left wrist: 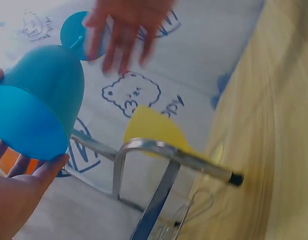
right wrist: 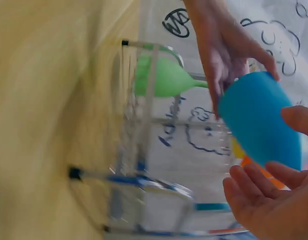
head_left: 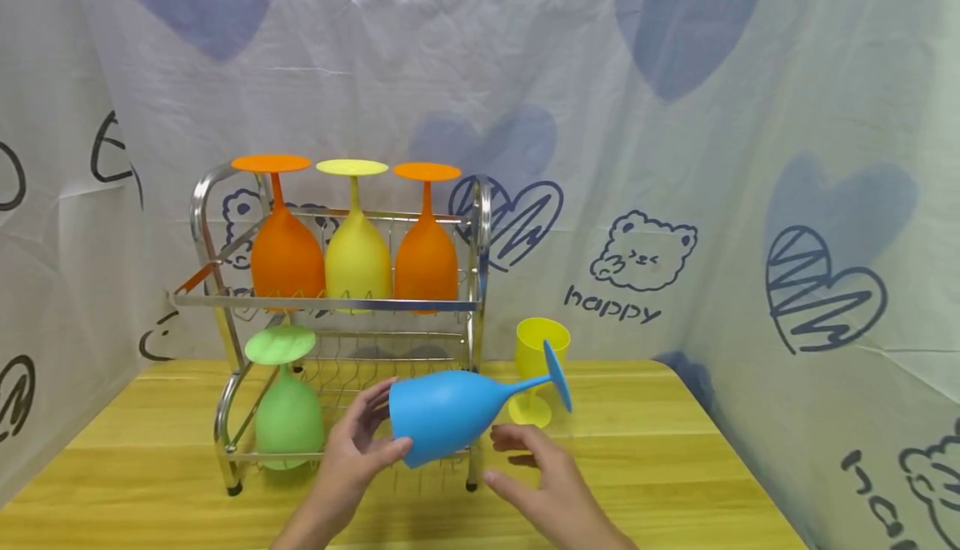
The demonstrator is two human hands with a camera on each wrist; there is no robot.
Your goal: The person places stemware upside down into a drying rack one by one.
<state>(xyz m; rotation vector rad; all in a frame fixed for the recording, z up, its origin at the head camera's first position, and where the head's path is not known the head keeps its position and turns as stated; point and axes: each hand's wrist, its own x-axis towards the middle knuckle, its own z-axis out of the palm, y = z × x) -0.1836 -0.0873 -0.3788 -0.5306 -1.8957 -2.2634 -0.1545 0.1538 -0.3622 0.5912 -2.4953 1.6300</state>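
A blue goblet (head_left: 450, 415) lies tilted on its side in the air, its mouth toward the left and its foot up to the right. My left hand (head_left: 351, 450) grips it at the rim, thumb on the near side and fingers behind. Just right of the bowl, under the stem, my right hand (head_left: 542, 477) is held with fingers spread and loosely bent, nothing between them. In the right wrist view, the right fingers (right wrist: 254, 187) lie close to the blue bowl. Behind the stem, a yellow goblet (head_left: 531, 354) stands upright on the table.
A two-tier metal dish rack (head_left: 330, 303) stands at left. Upside down on its upper tier are an orange goblet (head_left: 287, 254), a pale yellow goblet (head_left: 358, 258) and another orange goblet (head_left: 426, 258). A green goblet (head_left: 288, 417) sits inverted below. The wooden table (head_left: 660, 450) meets a printed curtain.
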